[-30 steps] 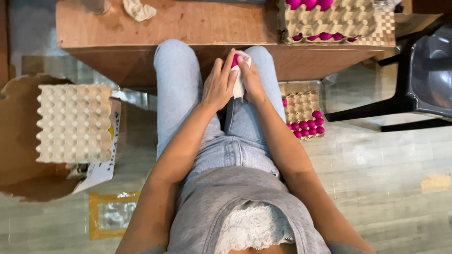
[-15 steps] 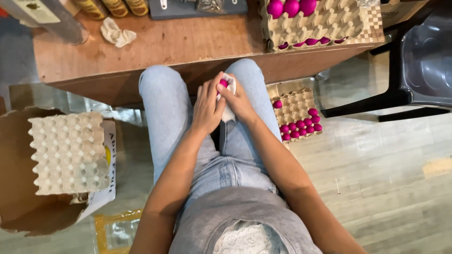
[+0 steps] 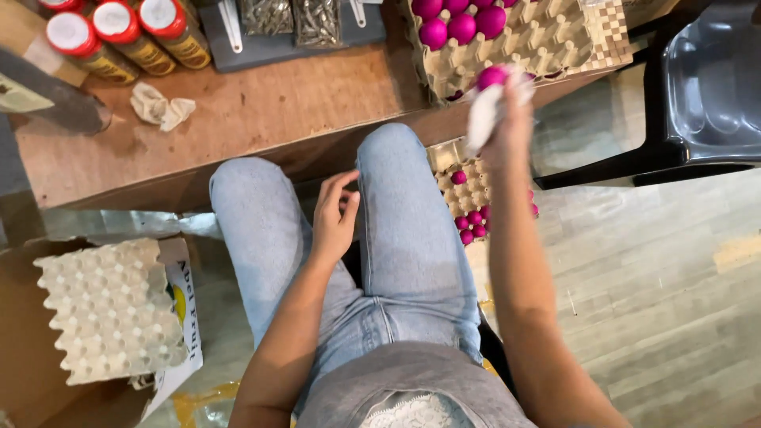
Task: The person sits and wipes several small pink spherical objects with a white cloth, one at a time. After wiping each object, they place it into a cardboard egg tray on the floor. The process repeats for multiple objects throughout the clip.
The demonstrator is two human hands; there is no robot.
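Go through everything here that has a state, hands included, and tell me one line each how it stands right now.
right hand: raised by the table edge, gripping a pink egg and white cloth
left hand: empty, fingers loosely curled, over the lap
egg tray on table: partly filled with pink eggs
egg tray on floor: partly filled
empty egg tray: no eggs, on a box
red-lidded bottles: capped
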